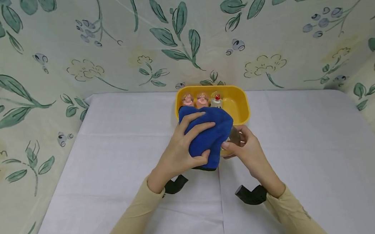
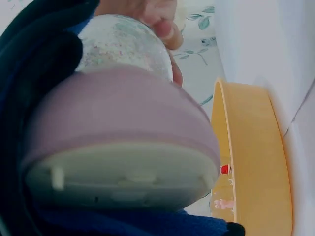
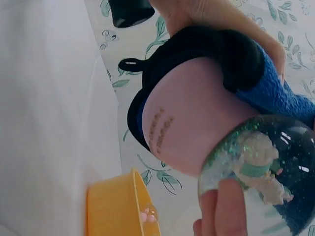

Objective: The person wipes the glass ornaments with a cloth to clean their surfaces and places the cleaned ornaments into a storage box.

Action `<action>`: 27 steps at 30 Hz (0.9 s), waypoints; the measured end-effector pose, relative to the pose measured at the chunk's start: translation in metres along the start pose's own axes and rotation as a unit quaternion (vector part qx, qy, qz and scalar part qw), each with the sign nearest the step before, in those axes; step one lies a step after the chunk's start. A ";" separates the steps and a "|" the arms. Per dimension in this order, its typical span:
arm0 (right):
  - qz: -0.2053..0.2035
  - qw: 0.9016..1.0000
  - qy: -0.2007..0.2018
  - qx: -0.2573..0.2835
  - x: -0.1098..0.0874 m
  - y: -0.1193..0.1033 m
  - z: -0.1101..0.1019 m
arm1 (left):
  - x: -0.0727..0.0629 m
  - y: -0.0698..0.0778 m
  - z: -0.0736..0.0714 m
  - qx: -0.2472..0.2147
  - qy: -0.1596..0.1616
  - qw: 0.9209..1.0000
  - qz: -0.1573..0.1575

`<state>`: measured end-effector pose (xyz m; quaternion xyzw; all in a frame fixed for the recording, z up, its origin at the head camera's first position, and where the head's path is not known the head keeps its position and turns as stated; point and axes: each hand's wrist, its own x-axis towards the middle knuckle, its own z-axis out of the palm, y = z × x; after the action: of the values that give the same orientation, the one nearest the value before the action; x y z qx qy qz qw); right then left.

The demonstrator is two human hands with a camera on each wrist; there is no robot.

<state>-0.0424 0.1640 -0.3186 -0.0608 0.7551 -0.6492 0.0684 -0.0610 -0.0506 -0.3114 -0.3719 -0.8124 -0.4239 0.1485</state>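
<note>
A snow globe (image 3: 187, 118) is lifted above the table between both hands. It has a pink base with small lettering and a clear dome holding a white figure and glitter. My right hand (image 1: 248, 147) grips the dome, fingertips pressed to the glass. Over the base, my left hand (image 1: 183, 146) holds a blue cloth (image 1: 212, 129) with dark edging, its fingers curved across the fabric. The left wrist view shows the globe's pale underside, tilted toward the camera. From the head view the cloth hides most of the globe.
Just behind the hands stands a yellow tray (image 1: 240, 110). Inside its left part sit two small pink figures (image 1: 202, 100) and a white one with a red top (image 1: 217, 101). A white cloth (image 1: 119, 164) covers the table; leaf-patterned fabric (image 1: 169, 35) hangs behind.
</note>
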 end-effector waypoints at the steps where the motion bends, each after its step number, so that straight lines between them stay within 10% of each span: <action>1: -0.007 1.000 -0.013 -0.011 0.000 0.000 -0.002 | -0.001 -0.001 -0.001 -0.012 0.004 1.000 -0.010; 14: -0.211 0.957 -0.022 -0.199 -0.001 -0.001 -0.011 | 0.001 -0.007 -0.013 -0.102 0.020 0.994 -0.046; 27: -0.153 0.984 0.045 -0.076 -0.004 0.003 -0.003 | 0.004 0.001 -0.009 -0.072 0.007 0.997 -0.010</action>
<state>-0.0386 0.1677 -0.3211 -0.1511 0.7862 -0.5951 -0.0708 -0.0641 -0.0553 -0.3033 -0.3702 -0.7825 -0.4855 0.1227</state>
